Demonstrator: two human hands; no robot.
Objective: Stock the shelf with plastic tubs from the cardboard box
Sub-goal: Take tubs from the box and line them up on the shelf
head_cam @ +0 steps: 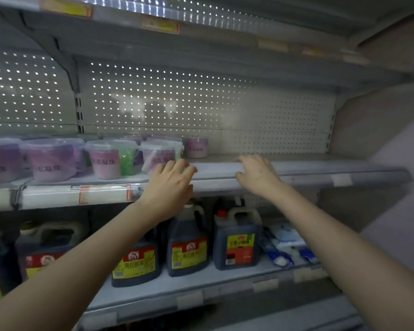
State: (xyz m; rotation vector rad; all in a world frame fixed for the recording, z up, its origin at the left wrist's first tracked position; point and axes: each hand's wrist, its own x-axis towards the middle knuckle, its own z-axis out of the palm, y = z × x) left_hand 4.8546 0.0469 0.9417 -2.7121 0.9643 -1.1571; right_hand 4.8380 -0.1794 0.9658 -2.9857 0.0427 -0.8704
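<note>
The tilted plastic tub (161,154) is seemingly steadied by loosely curled fingers of the left hand (171,180); at three o'clock, the spread right hand (258,174) is braced on the shelf (320,168).

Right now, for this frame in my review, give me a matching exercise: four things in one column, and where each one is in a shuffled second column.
Things:
1 left hand
2 right hand
3 dark jugs
4 blue-and-white packets

Places:
A far right of the lower shelf
B on the bare stretch of the middle shelf
C lower shelf, below the hands
D beside the tilted tub

Pairs: 1-D, 2-B, 3-C, 4-A
</note>
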